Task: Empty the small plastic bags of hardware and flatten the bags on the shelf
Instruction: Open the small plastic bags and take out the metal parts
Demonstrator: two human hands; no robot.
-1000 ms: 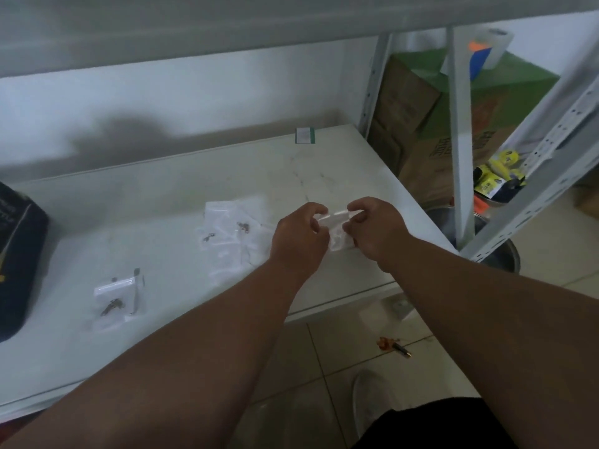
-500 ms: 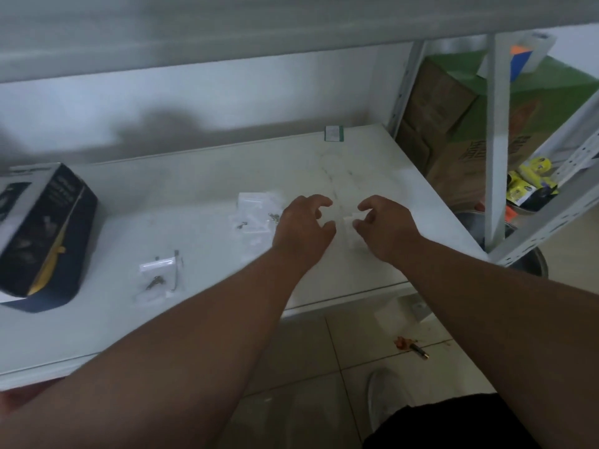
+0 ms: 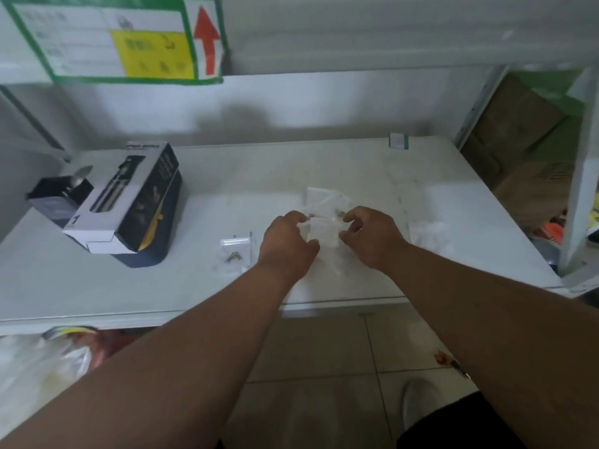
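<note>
Nearest to me, I am seeing both bare forearms reaching up from the bottom corners over the tiled floor (image 3: 324, 358), with a pale shoe (image 3: 421, 406) standing on the tiles at lower right. The forearms are crossing the white front edge of the shelf (image 3: 97, 286), which is running left to right below the hands.

The left hand (image 3: 288, 241) and the right hand (image 3: 372, 238) are sitting close together near the middle of the shelf, with a clear plastic bag (image 3: 324, 233) lying between them. Both hands are showing curled fingers, thumb tips meeting the bag's side edges from left and right; I cannot tell whether they are pinching the film or only pressing on it. Just beyond the fingertips more clear bags (image 3: 324, 197) are overlapping in a loose pile, small dark hardware showing at their near edge.

To the left of the left hand, apart from it, a small bag with a screw (image 3: 234, 257) is lying flat. Further left a dark box (image 3: 136, 202) is resting at an angle, well apart from the hands, leaving bare shelf between. To the right another clear bag (image 3: 428, 233) is lying near the shelf's right side, short of the white upright post (image 3: 580, 189).

At the back, a small green-edged tag (image 3: 399, 140) is standing against the wall, and a green-framed sign with a red arrow (image 3: 129, 40) is hanging above.
</note>
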